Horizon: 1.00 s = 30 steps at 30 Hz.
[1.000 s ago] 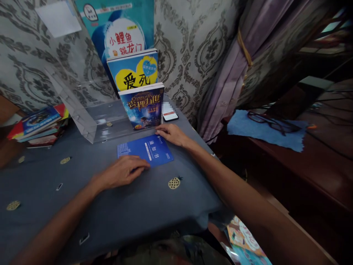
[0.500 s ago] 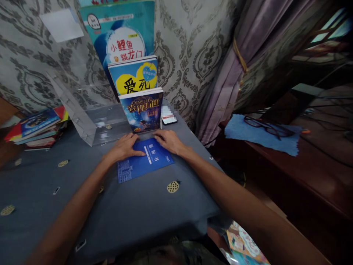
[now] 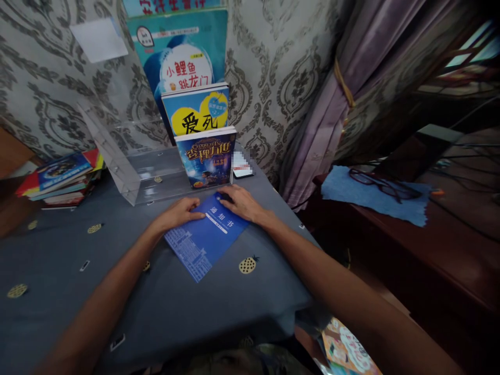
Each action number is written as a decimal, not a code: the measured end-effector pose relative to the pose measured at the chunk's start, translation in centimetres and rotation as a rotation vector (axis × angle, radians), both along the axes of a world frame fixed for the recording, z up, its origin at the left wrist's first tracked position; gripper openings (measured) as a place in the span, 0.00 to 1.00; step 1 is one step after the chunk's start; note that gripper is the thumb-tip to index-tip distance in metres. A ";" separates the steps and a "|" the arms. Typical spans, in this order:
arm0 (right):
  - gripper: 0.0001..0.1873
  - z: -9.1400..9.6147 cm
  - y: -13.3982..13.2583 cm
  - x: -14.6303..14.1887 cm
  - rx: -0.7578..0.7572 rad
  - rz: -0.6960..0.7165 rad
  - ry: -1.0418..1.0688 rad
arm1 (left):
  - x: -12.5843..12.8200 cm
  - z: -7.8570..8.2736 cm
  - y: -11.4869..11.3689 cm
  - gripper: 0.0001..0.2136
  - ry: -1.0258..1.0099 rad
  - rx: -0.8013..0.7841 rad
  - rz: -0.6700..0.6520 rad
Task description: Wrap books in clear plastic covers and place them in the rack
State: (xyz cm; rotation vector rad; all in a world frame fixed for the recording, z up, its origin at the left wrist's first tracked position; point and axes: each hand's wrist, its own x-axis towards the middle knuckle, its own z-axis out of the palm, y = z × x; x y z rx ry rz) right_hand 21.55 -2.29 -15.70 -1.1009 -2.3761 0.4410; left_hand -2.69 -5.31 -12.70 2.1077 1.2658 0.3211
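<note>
A blue booklet (image 3: pixel 209 234) with white Chinese lettering lies turned at an angle on the tablecloth. At its left edge, my left hand (image 3: pixel 180 212) grips it, the thumb on the cover and the fingers bent. My right hand (image 3: pixel 242 202) holds its far right side, with the thumb on the cover and the fingers over the edge. Just beyond both hands, a dark blue book (image 3: pixel 207 162) stands upright at the front of a clear stepped rack (image 3: pixel 127 174). Behind it rise a yellow-and-blue book (image 3: pixel 197 112) and a teal book (image 3: pixel 182 49).
A stack of books (image 3: pixel 64 174) lies at the left. Beside the rack is a phone (image 3: pixel 242 165). To the right, a dark red desk (image 3: pixel 375 229) carries a blue cloth (image 3: pixel 347 190) and glasses (image 3: pixel 385 183). A colourful book (image 3: pixel 346 346) shows below the table edge.
The blue booklet has turned clockwise, its near corner now pointing towards me. Both hands have stayed on it and shifted slightly. The view has moved a little.
</note>
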 end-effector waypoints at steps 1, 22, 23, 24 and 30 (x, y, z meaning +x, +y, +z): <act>0.19 0.1 0.0 0.1 -0.017 -0.015 0.018 | -0.1 0.0 0.1 0.19 -0.037 -0.007 -0.009; 0.18 2.7 -0.6 0.3 -0.737 0.029 0.753 | -2.4 4.0 -1.3 0.16 -0.507 0.299 0.238; 0.18 2.7 -0.8 0.2 -0.757 0.060 0.736 | -2.3 4.0 -1.4 0.15 -0.527 0.313 0.260; 0.18 2.6 -0.9 0.0 -0.777 0.097 0.723 | -2.3 4.0 -1.4 0.15 -0.545 0.320 0.275; 0.19 2.4 -1.0 -0.2 -0.748 0.181 0.774 | -3.3 5.1 -1.9 0.14 -0.508 0.136 0.126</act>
